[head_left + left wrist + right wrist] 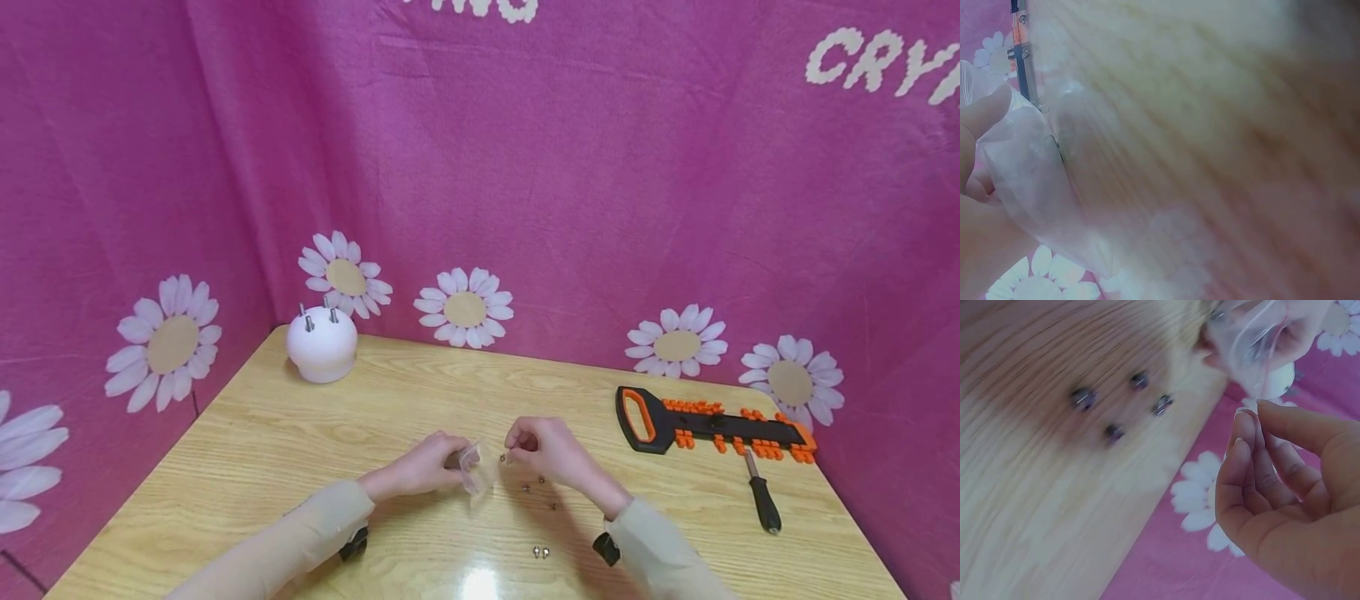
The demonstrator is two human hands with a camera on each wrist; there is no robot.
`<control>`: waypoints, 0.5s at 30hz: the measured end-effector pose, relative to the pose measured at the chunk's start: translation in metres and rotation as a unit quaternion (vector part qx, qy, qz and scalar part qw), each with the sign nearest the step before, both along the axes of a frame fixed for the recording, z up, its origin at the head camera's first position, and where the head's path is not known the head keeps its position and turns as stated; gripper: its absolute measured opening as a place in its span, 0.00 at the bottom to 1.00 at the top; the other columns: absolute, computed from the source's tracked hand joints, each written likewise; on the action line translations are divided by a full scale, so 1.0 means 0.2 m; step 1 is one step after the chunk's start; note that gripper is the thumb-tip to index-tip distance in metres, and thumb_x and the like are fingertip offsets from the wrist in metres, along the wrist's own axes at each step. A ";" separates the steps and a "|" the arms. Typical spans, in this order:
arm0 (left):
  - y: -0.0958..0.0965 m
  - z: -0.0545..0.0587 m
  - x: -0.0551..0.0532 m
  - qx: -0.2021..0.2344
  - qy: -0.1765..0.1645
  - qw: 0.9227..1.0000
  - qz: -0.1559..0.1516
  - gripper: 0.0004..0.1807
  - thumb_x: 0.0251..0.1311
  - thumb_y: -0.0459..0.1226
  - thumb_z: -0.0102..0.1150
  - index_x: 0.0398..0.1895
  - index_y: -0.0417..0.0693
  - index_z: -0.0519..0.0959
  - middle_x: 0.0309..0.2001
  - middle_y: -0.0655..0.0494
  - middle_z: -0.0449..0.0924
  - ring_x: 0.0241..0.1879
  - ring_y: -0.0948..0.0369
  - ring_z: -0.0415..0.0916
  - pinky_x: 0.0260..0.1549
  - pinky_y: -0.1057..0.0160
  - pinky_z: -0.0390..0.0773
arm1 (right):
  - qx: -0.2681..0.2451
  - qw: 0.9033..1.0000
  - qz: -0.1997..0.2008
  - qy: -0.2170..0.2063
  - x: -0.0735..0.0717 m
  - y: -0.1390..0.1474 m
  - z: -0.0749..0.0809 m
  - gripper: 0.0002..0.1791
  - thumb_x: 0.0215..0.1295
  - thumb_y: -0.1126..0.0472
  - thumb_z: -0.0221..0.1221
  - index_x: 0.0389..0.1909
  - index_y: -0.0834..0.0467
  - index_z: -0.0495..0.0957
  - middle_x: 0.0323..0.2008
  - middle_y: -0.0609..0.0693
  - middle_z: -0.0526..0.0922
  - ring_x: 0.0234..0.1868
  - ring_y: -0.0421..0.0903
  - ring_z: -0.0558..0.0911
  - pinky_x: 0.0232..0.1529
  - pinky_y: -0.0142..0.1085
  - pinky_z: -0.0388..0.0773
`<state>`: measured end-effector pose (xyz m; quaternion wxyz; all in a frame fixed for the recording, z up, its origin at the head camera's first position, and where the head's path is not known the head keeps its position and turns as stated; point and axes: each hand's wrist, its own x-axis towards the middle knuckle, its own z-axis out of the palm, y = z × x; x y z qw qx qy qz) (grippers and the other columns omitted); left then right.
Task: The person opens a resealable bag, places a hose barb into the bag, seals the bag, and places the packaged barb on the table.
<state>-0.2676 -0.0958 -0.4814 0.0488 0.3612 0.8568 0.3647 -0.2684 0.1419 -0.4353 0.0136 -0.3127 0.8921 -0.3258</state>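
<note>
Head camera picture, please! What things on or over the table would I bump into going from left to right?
White round thing with metal posts → left hand → clear plastic bag → right hand → black-and-orange bar.

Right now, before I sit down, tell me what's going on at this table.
A person's left hand holds a clear plastic zip bag, while the right hand hovers beside it; whether it pinches anything is unclear. Several small metal screws lie loose on the wooden table. A black-handled screwdriver lies to the right, by an orange-and-black rack.
</note>
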 end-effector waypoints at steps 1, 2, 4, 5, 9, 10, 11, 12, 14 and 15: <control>0.00 0.00 0.00 0.003 -0.003 1.000 -0.001 0.08 0.57 0.35 0.68 0.33 0.40 0.78 0.26 0.62 0.76 0.26 0.74 0.63 0.31 0.75 0.67 | 0.002 1.000 -0.002 0.006 0.00 0.02 0.00 0.03 0.58 0.71 0.64 0.31 0.63 0.81 0.25 0.50 0.84 0.25 0.29 0.72 0.29 0.25 0.72; 0.00 0.00 0.00 0.006 -0.008 1.000 -0.002 0.09 0.57 0.35 0.68 0.32 0.40 0.78 0.25 0.63 0.74 0.26 0.74 0.63 0.30 0.75 0.67 | 0.005 1.000 -0.005 0.010 0.00 0.04 -0.01 0.03 0.58 0.71 0.65 0.31 0.62 0.81 0.25 0.50 0.83 0.25 0.29 0.71 0.29 0.25 0.71; 0.00 -0.01 0.00 0.009 -0.011 1.000 -0.003 0.09 0.57 0.35 0.69 0.30 0.42 0.77 0.23 0.65 0.70 0.24 0.74 0.61 0.28 0.76 0.65 | 0.011 1.000 -0.010 0.014 0.00 0.09 -0.02 0.03 0.58 0.71 0.65 0.30 0.61 0.80 0.24 0.48 0.82 0.25 0.29 0.71 0.29 0.25 0.71; 0.00 -0.01 0.00 0.009 -0.013 1.000 -0.002 0.09 0.57 0.35 0.69 0.30 0.43 0.76 0.22 0.66 0.68 0.23 0.74 0.60 0.27 0.76 0.64 | 0.015 1.000 -0.013 0.014 0.00 0.11 -0.03 0.04 0.57 0.70 0.66 0.29 0.61 0.80 0.24 0.48 0.82 0.25 0.29 0.70 0.29 0.25 0.71; 0.00 -0.01 -0.01 0.010 -0.022 1.000 0.001 0.10 0.57 0.36 0.69 0.29 0.44 0.76 0.21 0.67 0.65 0.22 0.74 0.58 0.26 0.76 0.62 | 0.028 0.999 -0.026 -0.006 -0.01 0.18 -0.07 0.05 0.56 0.70 0.67 0.28 0.60 0.80 0.25 0.48 0.83 0.26 0.29 0.72 0.29 0.25 0.72; 0.00 -0.01 -0.01 0.010 -0.023 1.000 0.001 0.11 0.57 0.37 0.70 0.29 0.44 0.76 0.21 0.67 0.66 0.22 0.74 0.58 0.26 0.76 0.62 | 0.032 0.999 -0.026 -0.012 -0.01 0.19 -0.08 0.05 0.56 0.70 0.67 0.28 0.60 0.80 0.25 0.48 0.83 0.26 0.30 0.73 0.29 0.25 0.72; 0.00 -0.01 0.00 0.010 -0.026 1.000 0.001 0.11 0.57 0.37 0.70 0.29 0.44 0.76 0.22 0.67 0.66 0.23 0.74 0.59 0.26 0.76 0.62 | 0.036 0.999 -0.026 -0.017 -0.01 0.20 -0.09 0.05 0.55 0.70 0.68 0.29 0.60 0.81 0.25 0.48 0.84 0.26 0.30 0.73 0.29 0.25 0.72; 0.00 -0.01 0.00 0.010 -0.029 1.000 0.002 0.11 0.57 0.37 0.70 0.30 0.44 0.76 0.22 0.66 0.67 0.23 0.74 0.59 0.26 0.76 0.63 | 0.041 0.999 -0.026 -0.022 -0.01 0.21 -0.10 0.05 0.55 0.71 0.67 0.29 0.60 0.81 0.26 0.48 0.84 0.27 0.30 0.73 0.30 0.25 0.72; 0.00 -0.01 0.00 0.011 -0.032 0.999 0.002 0.11 0.56 0.37 0.70 0.30 0.43 0.76 0.23 0.66 0.69 0.23 0.74 0.60 0.27 0.76 0.64 | 0.046 0.998 -0.021 -0.030 -0.01 0.23 -0.11 0.06 0.54 0.72 0.67 0.29 0.60 0.82 0.26 0.49 0.84 0.28 0.30 0.73 0.31 0.25 0.73; 0.00 -0.01 0.00 0.011 -0.033 0.999 0.002 0.11 0.56 0.37 0.70 0.30 0.43 0.76 0.23 0.65 0.71 0.23 0.74 0.60 0.27 0.76 0.64 | 0.048 0.998 -0.018 -0.032 -0.01 0.24 -0.11 0.06 0.54 0.72 0.67 0.29 0.60 0.82 0.26 0.49 0.84 0.28 0.30 0.74 0.31 0.25 0.73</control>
